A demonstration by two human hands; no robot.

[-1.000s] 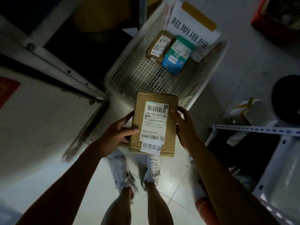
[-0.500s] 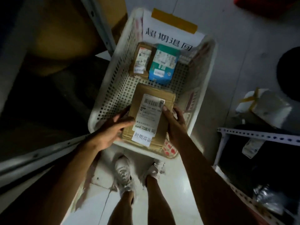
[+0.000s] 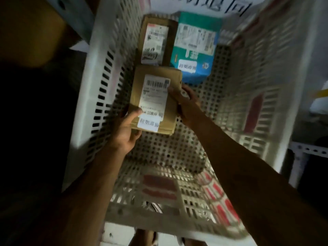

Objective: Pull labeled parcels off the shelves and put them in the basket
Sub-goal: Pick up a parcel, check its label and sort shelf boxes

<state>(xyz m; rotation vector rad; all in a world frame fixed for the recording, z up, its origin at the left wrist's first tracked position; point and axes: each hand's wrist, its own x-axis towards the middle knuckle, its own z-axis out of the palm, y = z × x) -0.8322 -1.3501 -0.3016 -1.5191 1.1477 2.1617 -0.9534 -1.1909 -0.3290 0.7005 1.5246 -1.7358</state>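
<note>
A brown cardboard parcel (image 3: 173,114) with a white shipping label sits low inside the white perforated basket (image 3: 276,89), near its floor. My left hand (image 3: 125,132) grips the parcel's near left corner, thumb on the label. My right hand (image 3: 186,102) holds its right edge, fingers curled round the side. Behind it lie two more labeled parcels: a small brown box (image 3: 157,41) and a teal and white box (image 3: 194,48), both against the basket's far wall.
A white sign with black characters (image 3: 229,6) hangs on the basket's far wall. A metal shelf upright (image 3: 74,16) and a brown carton (image 3: 32,31) stand to the left. A perforated shelf rail (image 3: 308,150) shows at right. The picture is blurred.
Both hands have carried the brown parcel from above the basket's near rim down and forward into the basket, next to the two parcels there. The view has dropped much closer.
</note>
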